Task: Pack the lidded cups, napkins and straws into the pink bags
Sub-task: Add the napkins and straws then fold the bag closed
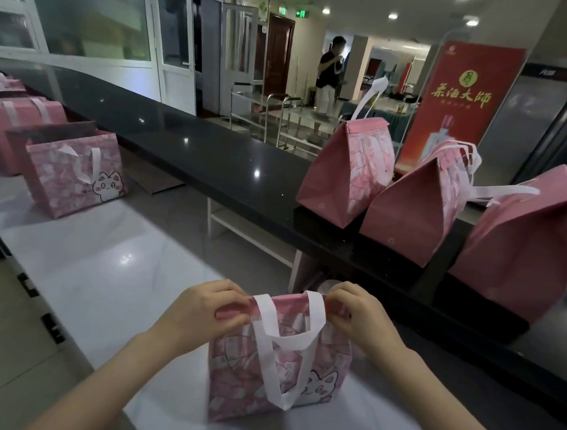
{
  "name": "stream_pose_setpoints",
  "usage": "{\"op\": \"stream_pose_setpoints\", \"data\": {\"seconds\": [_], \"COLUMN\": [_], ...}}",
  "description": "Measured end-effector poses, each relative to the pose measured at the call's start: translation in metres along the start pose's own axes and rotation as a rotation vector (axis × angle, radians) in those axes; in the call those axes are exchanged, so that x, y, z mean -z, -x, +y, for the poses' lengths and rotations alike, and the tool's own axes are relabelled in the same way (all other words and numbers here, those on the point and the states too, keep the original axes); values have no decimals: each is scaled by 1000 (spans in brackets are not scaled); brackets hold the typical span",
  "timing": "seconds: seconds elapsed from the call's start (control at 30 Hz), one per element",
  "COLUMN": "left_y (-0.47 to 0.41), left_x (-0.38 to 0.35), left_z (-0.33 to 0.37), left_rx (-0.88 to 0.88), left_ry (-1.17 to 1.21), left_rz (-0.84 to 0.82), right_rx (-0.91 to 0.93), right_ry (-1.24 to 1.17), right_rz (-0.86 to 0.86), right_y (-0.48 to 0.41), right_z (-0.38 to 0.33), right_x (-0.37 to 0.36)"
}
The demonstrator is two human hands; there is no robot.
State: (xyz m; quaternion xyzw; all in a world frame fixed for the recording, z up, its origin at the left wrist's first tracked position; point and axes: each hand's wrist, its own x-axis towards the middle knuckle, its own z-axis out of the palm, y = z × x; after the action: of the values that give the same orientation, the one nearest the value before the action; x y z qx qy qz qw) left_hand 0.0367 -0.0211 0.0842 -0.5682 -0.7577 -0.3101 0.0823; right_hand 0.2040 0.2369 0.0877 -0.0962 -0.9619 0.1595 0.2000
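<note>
Pink bag (279, 384) stands upright on the white counter (101, 268), directly in front of me. Left hand (200, 310) and right hand (359, 317) each pinch its top edge, one at either end, holding the mouth folded together. The white handle (286, 337) loops down the near face between them. I note the bag's right side sits near the front wall of the raised black ledge (212, 148). To the left, open white surface runs to an open-topped bag (74, 178), well apart. The counter's near edge runs diagonally past the left forearm. On the ledge, three folded-shut bags (415, 208) stand side by side, with a red sign (460, 103) behind them.
</note>
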Motion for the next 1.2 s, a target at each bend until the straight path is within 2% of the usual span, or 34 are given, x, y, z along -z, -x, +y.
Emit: {"op": "stream_pose_setpoints", "data": {"seconds": [0.1, 0.23, 0.4, 0.53, 0.7, 0.8, 0.97, 1.07, 1.2], "left_y": [1, -5, -9, -13, -23, -34, -47, -47, -45], "left_x": [-3, -9, -15, -4, 13, 11, -6, -16, -25], "left_z": [-3, -2, -2, 0, 1, 8, 22, 23, 18], "left_rx": [119, 223, 310, 328, 359, 392, 235, 143, 105], "left_ry": [101, 104, 164, 277, 341, 226, -67, -156, -184], "left_rz": [37, 82, 112, 0, -231, -239, -250, -227, -180], "right_rx": [-41, -141, -127, -133, -137, -170, -246, -172, -86], "right_ry": [-98, -112, -63, -62, -59, -74, -140, -113, 35], "right_rz": [-45, -143, -112, -61, -128, -186, -222, -345, -262], "right_y": [-1, -2, 3, 6, 4, -1, -15, -18, -19], "right_z": [1, 4, 1, -3, -2, -4, -19, -29, -32], "right_x": [11, 23, 16, 14, 23, 29, 29, 21, 9]}}
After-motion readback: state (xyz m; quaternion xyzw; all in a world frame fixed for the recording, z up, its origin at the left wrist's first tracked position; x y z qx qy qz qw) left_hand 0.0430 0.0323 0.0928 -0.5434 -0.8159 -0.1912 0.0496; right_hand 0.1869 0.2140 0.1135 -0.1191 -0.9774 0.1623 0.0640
